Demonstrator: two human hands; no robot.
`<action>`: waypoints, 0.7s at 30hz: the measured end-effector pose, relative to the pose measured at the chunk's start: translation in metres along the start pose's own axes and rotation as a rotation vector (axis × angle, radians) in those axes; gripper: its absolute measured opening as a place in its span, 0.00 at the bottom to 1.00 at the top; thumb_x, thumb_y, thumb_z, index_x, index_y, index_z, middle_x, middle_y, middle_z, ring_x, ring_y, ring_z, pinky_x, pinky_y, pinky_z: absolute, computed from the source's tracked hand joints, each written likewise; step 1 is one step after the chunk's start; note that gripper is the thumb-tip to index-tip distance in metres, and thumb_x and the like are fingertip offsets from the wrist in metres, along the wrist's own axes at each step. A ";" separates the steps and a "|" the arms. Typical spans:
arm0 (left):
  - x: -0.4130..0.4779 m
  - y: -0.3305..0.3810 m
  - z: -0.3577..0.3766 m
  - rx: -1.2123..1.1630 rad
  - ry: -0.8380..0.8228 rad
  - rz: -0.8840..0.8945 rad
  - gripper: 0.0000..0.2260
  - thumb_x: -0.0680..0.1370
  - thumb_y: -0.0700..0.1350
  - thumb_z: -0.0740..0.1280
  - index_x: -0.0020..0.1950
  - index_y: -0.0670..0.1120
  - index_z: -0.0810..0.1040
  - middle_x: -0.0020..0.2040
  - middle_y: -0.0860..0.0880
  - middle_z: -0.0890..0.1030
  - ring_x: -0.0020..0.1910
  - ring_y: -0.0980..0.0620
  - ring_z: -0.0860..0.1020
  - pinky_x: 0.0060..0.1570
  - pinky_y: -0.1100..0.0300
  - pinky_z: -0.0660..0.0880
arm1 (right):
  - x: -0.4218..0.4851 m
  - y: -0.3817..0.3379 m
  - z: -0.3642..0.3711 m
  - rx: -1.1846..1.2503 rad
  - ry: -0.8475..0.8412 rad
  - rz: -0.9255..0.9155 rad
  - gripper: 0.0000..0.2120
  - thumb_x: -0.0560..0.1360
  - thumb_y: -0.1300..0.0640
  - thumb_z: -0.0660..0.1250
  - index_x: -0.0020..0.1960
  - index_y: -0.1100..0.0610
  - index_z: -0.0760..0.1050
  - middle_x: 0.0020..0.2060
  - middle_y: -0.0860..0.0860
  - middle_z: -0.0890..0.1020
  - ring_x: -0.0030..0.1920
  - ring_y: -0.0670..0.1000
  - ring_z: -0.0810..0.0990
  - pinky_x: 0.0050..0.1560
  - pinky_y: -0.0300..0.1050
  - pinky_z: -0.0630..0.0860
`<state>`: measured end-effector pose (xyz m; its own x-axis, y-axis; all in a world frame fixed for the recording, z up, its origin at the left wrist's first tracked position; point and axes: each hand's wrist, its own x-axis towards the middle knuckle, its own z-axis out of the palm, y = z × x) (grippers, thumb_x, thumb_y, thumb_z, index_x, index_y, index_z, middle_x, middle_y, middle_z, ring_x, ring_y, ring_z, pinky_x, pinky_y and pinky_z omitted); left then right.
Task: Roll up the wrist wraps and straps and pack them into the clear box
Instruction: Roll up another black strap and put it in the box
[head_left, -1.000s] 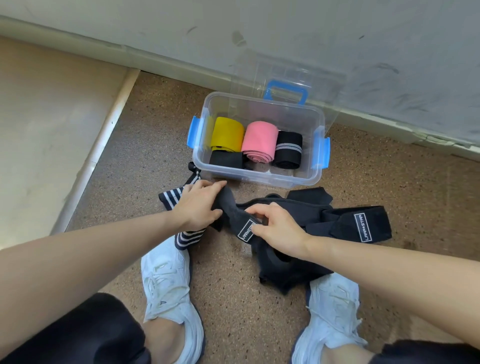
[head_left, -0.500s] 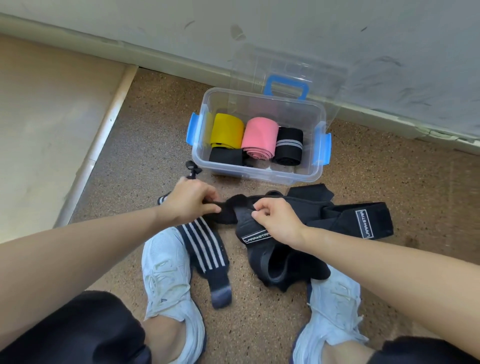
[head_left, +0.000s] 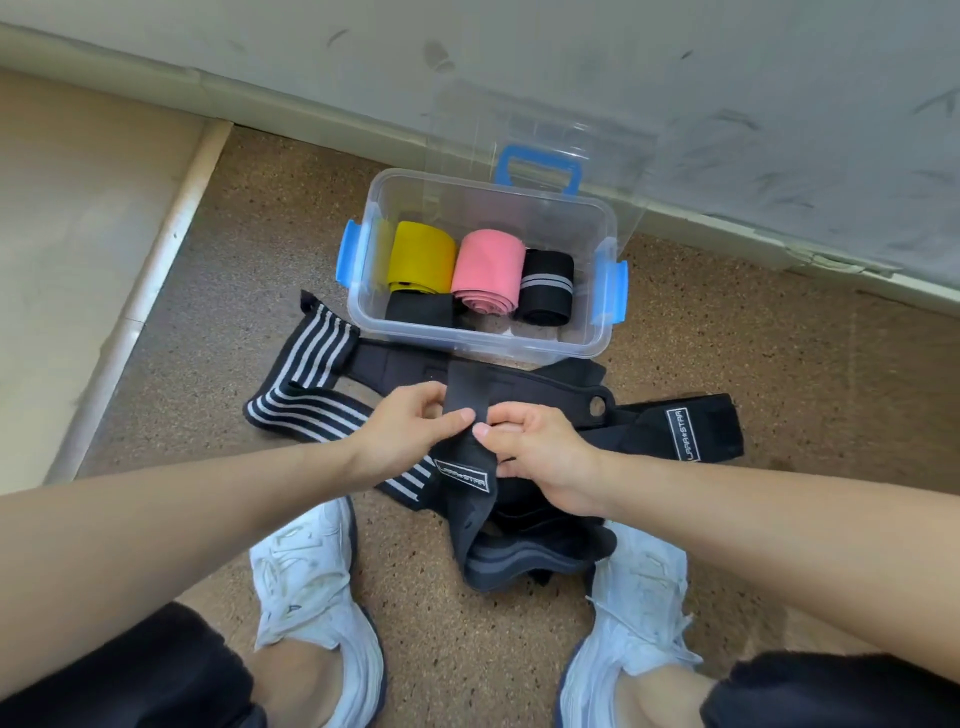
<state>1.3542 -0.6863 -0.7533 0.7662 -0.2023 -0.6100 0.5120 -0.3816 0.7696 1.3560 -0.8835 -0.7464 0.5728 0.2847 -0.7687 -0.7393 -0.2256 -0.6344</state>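
Head view: four rolls (head_left: 485, 270) in one box (head_left: 519, 345).

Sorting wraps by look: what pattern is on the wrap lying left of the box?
The wrap is black with white lengthwise stripes; head view shows it.

- The fingers (head_left: 452, 421) hide the black strap (head_left: 467, 384) where they pinch it.
- Left of the fingers, the striped wrap (head_left: 311, 358) is hidden under the wrist (head_left: 363, 447).
- Both shoes (head_left: 306, 571) are cut off by the bottom edge.

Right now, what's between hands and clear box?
Head view: black straps fill the stretch up to the clear box; left hand and right hand pinch one.
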 end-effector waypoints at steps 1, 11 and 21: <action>0.003 0.000 0.004 -0.049 0.004 0.005 0.23 0.70 0.61 0.74 0.52 0.43 0.82 0.47 0.34 0.83 0.44 0.47 0.79 0.52 0.41 0.79 | -0.003 -0.003 -0.006 -0.027 -0.032 0.000 0.11 0.79 0.57 0.71 0.60 0.59 0.80 0.41 0.49 0.87 0.41 0.44 0.83 0.47 0.43 0.80; 0.013 0.007 0.029 -0.024 -0.033 0.037 0.21 0.74 0.57 0.74 0.43 0.38 0.77 0.36 0.45 0.74 0.37 0.50 0.71 0.43 0.54 0.68 | -0.023 -0.030 -0.177 -1.517 0.019 -0.212 0.19 0.76 0.52 0.74 0.66 0.50 0.78 0.60 0.49 0.81 0.59 0.52 0.76 0.62 0.49 0.72; 0.016 0.010 0.026 0.006 -0.016 0.012 0.13 0.79 0.48 0.73 0.35 0.47 0.79 0.33 0.48 0.75 0.35 0.52 0.71 0.41 0.57 0.69 | 0.005 0.000 -0.147 -1.866 -0.108 -0.345 0.14 0.77 0.48 0.72 0.60 0.50 0.77 0.53 0.48 0.73 0.61 0.54 0.68 0.58 0.49 0.64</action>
<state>1.3610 -0.7164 -0.7601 0.7660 -0.2207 -0.6038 0.5006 -0.3844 0.7756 1.4104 -1.0188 -0.7622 0.5154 0.5629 -0.6461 0.7008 -0.7108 -0.0602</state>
